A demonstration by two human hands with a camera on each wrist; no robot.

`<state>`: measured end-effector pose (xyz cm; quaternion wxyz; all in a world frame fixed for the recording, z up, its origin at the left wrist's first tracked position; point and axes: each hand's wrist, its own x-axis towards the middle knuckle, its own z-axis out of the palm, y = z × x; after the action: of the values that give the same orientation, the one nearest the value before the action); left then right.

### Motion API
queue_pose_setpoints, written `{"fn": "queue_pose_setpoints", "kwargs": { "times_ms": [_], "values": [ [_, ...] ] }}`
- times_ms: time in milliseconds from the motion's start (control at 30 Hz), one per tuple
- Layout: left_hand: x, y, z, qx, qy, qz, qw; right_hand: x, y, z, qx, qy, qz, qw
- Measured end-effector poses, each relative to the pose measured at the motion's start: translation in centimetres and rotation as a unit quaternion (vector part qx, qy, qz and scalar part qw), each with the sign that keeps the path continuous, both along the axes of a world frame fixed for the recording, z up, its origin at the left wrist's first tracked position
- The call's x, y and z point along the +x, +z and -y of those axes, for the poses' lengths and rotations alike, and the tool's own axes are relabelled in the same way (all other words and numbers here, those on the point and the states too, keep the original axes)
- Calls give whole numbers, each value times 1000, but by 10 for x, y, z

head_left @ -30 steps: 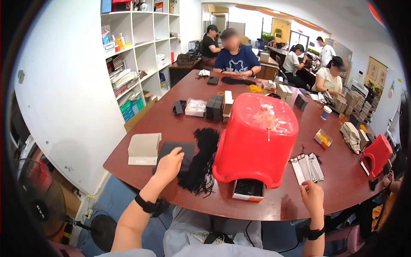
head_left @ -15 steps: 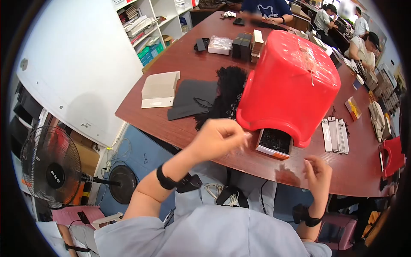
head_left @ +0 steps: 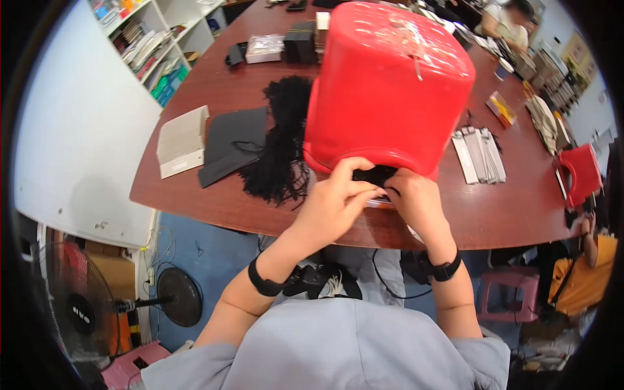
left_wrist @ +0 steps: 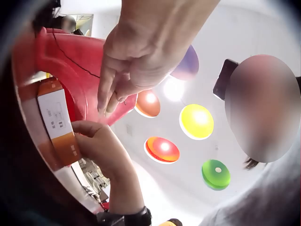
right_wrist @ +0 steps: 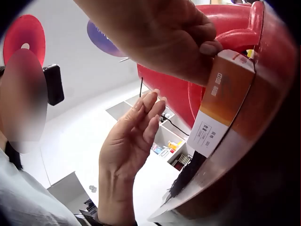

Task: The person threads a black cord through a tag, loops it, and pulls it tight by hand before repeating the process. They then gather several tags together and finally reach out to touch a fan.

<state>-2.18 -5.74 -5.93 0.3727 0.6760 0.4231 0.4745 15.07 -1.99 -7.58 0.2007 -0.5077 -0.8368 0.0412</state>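
Close work under an arch: slips, snags and a spill to watch for

Well left of the upright, glossy red plastic stool (head_left: pixel 390 104), a beige folded card (head_left: pixel 183 140) and a dark grey flat sheet (head_left: pixel 235 136) lie on the brown wooden desk (head_left: pixel 520 211); I see little risk there. Just beside the stool's left side spreads a shaggy bundle of black strands (head_left: pixel 286 143). Its ends fray toward me, so a careless sweep of my wrist could snag them and drag a tangle into my work.

In front of the stool, my left grip (head_left: pixel 328 201) seems to pinch a thin black cord (right_wrist: pixel 141 86), fingertips close together. Too light a pinch could let it slip; too hard a pull could strain it.

Under the stool's near arch sits a small white-and-orange cardboard box (right_wrist: pixel 225 89) with dark contents (head_left: pixel 374 175). My right grip (head_left: pixel 419 201) is curled at its edge; whether it holds anything, I cannot tell. Leaning on that rim could tip the box and scatter what's inside, and the arch leaves little room for knuckles.

Right of the stool, flat pale grey strips (head_left: pixel 480 155) lie apart; only a wide elbow would disturb them.
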Motion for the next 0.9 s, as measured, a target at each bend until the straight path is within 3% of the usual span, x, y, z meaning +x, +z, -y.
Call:
{"fn": "queue_pose_setpoints", "kwargs": {
  "times_ms": [100,300,367,400,467,633,900],
  "values": [
    [-3,-3,0,-18,1,50,999,-2,0,2,-18,-13,-16,1000],
    [4,-3,-6,-90,43,152,983,-6,2,5,22,-38,-182,982],
    [7,-4,-8,-14,60,84,995,-7,7,9,-113,-107,-383,910],
    [12,-5,-8,64,90,63,992,-9,9,11,-114,-107,-383,910],
    [17,-5,-5,89,104,36,990,-12,14,16,-140,-97,-573,802],
    [22,-7,-5,186,130,-34,973,-18,21,27,-88,-94,-581,804],
    [22,-11,-7,185,116,-47,975,-16,17,27,-52,-79,-574,814]
  ]
}}
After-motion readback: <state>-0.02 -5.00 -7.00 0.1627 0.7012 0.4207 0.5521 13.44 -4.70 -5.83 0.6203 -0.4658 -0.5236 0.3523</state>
